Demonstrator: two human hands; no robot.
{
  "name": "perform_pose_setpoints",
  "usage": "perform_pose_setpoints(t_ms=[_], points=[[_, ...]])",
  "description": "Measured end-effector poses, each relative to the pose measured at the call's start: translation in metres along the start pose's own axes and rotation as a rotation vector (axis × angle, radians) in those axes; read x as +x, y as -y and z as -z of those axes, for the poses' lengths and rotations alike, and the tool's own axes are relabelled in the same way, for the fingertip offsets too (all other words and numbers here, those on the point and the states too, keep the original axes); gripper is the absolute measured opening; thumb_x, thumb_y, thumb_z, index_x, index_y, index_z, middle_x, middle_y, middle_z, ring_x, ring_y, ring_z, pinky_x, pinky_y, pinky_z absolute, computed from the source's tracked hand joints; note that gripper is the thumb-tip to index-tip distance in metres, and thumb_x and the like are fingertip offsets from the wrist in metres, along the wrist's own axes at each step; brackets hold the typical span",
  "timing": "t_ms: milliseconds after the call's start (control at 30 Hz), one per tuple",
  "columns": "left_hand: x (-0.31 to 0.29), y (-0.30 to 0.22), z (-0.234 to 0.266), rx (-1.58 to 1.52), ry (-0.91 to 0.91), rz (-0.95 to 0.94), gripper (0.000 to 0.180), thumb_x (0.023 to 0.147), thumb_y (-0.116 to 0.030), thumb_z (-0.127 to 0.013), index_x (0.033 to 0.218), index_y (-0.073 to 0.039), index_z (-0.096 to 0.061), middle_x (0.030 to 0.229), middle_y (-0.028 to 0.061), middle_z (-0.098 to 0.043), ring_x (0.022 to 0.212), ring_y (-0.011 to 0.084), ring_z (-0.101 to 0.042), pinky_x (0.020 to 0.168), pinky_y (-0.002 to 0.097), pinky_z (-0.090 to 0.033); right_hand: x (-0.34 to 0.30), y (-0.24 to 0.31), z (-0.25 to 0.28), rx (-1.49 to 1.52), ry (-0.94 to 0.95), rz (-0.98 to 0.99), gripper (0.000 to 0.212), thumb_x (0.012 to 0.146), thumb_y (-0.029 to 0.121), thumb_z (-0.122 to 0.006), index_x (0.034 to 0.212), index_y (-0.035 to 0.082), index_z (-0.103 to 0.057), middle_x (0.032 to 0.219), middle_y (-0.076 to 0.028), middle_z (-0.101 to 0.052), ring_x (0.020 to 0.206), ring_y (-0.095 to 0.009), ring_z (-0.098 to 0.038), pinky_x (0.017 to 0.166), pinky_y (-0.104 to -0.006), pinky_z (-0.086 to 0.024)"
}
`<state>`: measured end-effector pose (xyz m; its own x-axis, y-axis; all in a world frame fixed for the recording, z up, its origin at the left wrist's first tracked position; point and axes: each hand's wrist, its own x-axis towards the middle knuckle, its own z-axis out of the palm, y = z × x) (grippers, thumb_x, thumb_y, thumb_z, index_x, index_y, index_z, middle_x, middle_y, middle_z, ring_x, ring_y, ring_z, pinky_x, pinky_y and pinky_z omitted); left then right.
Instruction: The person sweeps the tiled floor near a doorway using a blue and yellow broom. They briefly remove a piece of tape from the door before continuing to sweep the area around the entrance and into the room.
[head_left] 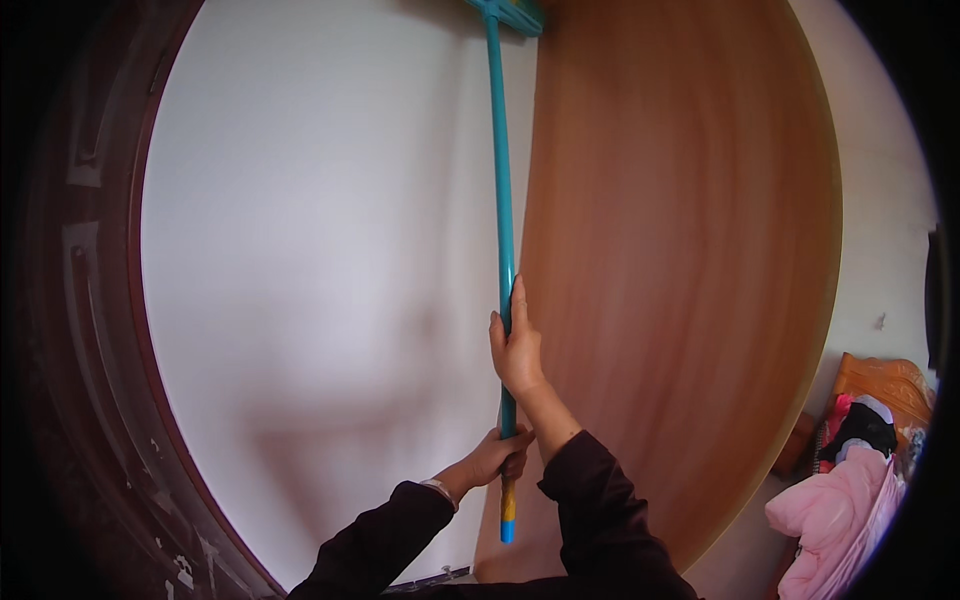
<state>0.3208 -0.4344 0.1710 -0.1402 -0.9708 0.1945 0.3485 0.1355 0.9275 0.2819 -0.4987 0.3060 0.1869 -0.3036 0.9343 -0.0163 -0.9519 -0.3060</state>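
Observation:
A teal long-handled broom (503,180) stands nearly upright before me, its head (515,14) raised to the top of the view by the corner of the white wall and the wooden panel. The top of that head is cut off, and its bristles cannot be made out. My left hand (497,453) is closed round the lower pole, just above its yellow and blue end (508,520). Higher up, my right hand (519,352) grips the same pole, with the thumb on one side and a finger lying up along the other.
To the left is a white wall (300,220) with shadows on it, edged by a dark red door frame (140,250). A tall brown wooden panel (680,250) fills the right. Beyond it, pink bedding (835,510) and clothes lie by a carved wooden headboard (885,378).

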Motion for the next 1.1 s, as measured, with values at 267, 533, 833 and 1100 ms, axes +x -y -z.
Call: perform_pose_setpoints(t_ms=[267, 533, 833, 1100], points=[[0.026, -0.012, -0.025, -0.081, -0.086, -0.016, 0.027, 0.092, -0.028, -0.059, 0.079, -0.015, -0.039, 0.051, -0.0017, -0.034, 0.041, 0.0113, -0.032, 0.042, 0.028, -0.029, 0.033, -0.004, 0.023, 0.041, 0.051, -0.079, 0.064, 0.094, 0.01, -0.048, 0.148, 0.008, -0.013, 0.071, -0.008, -0.053, 0.059, -0.014, -0.053, 0.055, -0.0289, -0.047], [-0.03, 0.078, 0.022, 0.015, -0.214, 0.013, 0.025, 0.093, -0.027, -0.058, 0.081, -0.012, -0.043, 0.053, -0.0028, -0.037, 0.042, 0.0092, -0.035, 0.042, 0.0272, -0.032, -0.072, -0.002, -0.009, 0.108, 0.188, -0.32, 0.068, 0.092, 0.008, -0.051, 0.148, 0.007, -0.013, 0.084, -0.013, -0.057, 0.065, -0.016, -0.055, 0.058, -0.0276, -0.046], [-0.103, 0.154, 0.036, 0.203, -0.246, 0.155, 0.034, 0.093, -0.033, -0.058, 0.07, -0.01, -0.047, 0.052, -0.0008, -0.047, 0.045, 0.0095, -0.048, 0.046, 0.0265, -0.039, -0.175, 0.003, -0.017, 0.237, 0.244, -0.295, 0.069, 0.093, 0.011, -0.053, 0.148, 0.011, -0.011, 0.062, 0.0, -0.048, 0.047, -0.009, -0.049, 0.043, -0.0253, -0.044], [-0.071, 0.107, 0.035, 0.128, -0.201, 0.143, 0.029, 0.092, -0.029, -0.06, 0.078, -0.011, -0.043, 0.054, -0.0013, -0.043, 0.044, 0.01, -0.042, 0.048, 0.0262, -0.041, -0.022, 0.006, -0.02, 0.093, 0.069, -0.179, 0.039, 0.092, 0.015, -0.056, 0.12, -0.003, -0.036, 0.061, -0.007, -0.055, 0.047, -0.013, -0.056, 0.042, -0.0271, -0.047]])
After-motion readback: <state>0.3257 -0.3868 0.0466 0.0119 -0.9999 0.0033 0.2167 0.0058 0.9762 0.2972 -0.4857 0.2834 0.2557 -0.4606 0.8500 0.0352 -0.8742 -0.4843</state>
